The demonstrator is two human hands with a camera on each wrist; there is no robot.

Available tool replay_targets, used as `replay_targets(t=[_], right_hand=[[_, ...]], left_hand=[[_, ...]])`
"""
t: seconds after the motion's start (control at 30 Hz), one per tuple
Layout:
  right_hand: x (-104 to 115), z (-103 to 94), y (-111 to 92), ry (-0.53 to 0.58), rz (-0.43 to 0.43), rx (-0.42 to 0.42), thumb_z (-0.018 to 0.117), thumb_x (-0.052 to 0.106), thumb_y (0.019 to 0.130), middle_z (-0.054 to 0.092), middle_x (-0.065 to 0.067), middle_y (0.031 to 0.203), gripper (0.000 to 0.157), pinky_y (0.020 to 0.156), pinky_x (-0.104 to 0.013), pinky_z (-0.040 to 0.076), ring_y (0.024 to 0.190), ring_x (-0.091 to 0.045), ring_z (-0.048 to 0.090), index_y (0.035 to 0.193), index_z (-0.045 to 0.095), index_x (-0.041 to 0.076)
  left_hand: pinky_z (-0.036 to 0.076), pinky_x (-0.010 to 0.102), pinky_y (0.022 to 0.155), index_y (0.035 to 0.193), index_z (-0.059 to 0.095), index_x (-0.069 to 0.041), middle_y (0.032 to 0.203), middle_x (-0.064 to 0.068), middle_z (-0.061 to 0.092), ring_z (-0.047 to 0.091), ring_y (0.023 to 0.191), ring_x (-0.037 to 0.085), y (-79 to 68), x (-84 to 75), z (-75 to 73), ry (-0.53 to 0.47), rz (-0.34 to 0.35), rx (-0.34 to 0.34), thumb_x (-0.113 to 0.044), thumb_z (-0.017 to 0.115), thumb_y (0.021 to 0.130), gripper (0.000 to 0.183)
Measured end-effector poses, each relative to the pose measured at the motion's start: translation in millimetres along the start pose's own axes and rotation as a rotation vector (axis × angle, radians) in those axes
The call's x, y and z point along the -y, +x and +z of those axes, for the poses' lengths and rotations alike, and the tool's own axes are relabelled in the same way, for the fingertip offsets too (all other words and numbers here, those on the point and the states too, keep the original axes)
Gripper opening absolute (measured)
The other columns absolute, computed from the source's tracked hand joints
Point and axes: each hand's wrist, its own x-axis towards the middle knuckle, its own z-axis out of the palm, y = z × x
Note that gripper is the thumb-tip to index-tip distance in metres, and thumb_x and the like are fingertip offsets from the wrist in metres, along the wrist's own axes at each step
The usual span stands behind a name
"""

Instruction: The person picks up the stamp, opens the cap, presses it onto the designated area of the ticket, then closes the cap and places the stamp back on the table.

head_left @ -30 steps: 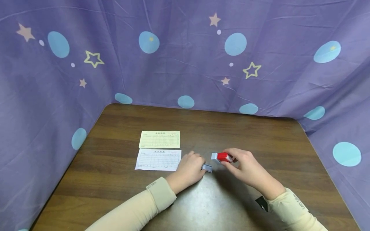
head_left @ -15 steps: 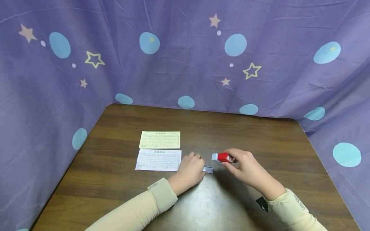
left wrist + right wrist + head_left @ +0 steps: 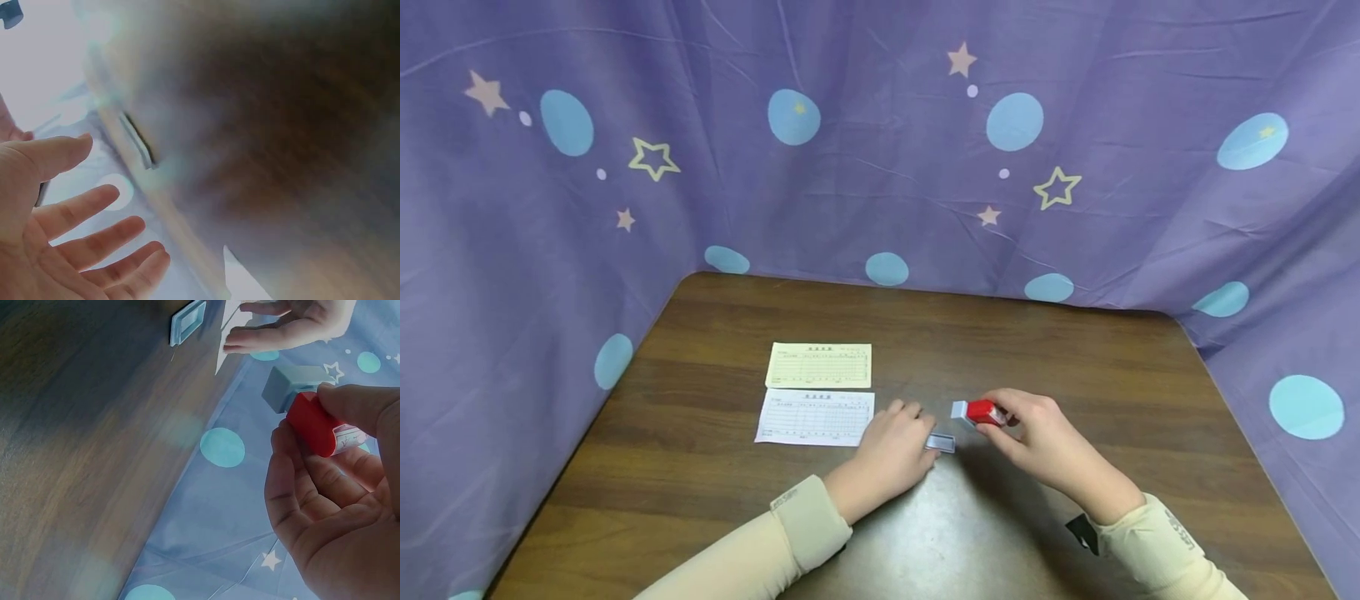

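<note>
My right hand pinches a red self-inking stamp between thumb and fingers, its light blue-grey base pointing left. In the right wrist view the red body of the stamp shows a clear end near the thumb. A shallow rectangular stamp cap lies on the table, hollow side up, beside my left hand. The left fingers are apart and loosely bent in the left wrist view, with nothing between them. The cap rests away from those fingertips in that view.
A white printed form lies left of the left hand, which overlaps its right edge in the head view. Behind it is a yellow form. A purple curtain surrounds the brown wooden table at the back and sides.
The cap, tilted at the left fingers a second ago, now lies flat on the table. My left hand has let go of it and drawn slightly away. The right hand stays nearly still.
</note>
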Motion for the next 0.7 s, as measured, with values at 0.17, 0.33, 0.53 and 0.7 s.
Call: replay_targets(t=[0.17, 0.33, 0.53, 0.7], right_hand=[[0, -0.2, 0, 0.009, 0.004, 0.003, 0.084, 0.002, 0.082, 0.064, 0.01, 0.089, 0.028, 0.068, -0.026, 0.057, 0.076, -0.005, 0.06, 0.104, 0.069, 0.009], [2, -0.3, -2, 0.02, 0.004, 0.004, 0.084, 0.001, 0.082, 0.065, 0.01, 0.09, 0.028, 0.069, -0.026, 0.057, 0.077, -0.005, 0.061, 0.105, 0.069, 0.009], [6, -0.4, -2, 0.048, 0.002, 0.017, 0.082, 0.001, 0.083, 0.066, 0.01, 0.092, 0.027, 0.068, -0.027, 0.057, 0.077, -0.005, 0.062, 0.105, 0.069, 0.008], [10, -1.6, -1, 0.057, 0.009, 0.029, 0.083, 0.002, 0.083, 0.066, 0.011, 0.091, 0.027, 0.067, -0.028, 0.058, 0.077, -0.005, 0.061, 0.105, 0.069, 0.01]], left_hand=[[0.053, 0.039, 0.074, 0.095, 0.073, -0.013, 0.107, 0.007, 0.069, 0.061, 0.095, 0.027, -13.6, 1.2, -11.3, -0.012, -0.003, -0.058, -0.038, 0.08, 0.086, 0.027], [0.053, 0.044, 0.083, 0.107, 0.074, -0.01, 0.114, 0.01, 0.069, 0.063, 0.105, 0.029, -28.3, 2.9, -24.6, -0.056, -0.022, -0.088, -0.04, 0.076, 0.091, 0.034], [0.05, 0.051, 0.094, 0.118, 0.073, -0.009, 0.122, 0.014, 0.067, 0.059, 0.117, 0.036, -42.1, 8.0, -40.5, -0.116, -0.049, -0.11, -0.043, 0.07, 0.095, 0.041], [0.046, 0.054, 0.097, 0.12, 0.072, -0.007, 0.125, 0.017, 0.066, 0.057, 0.12, 0.039, -50.1, 17.7, -48.2, -0.138, -0.08, -0.125, -0.039, 0.072, 0.093, 0.041]])
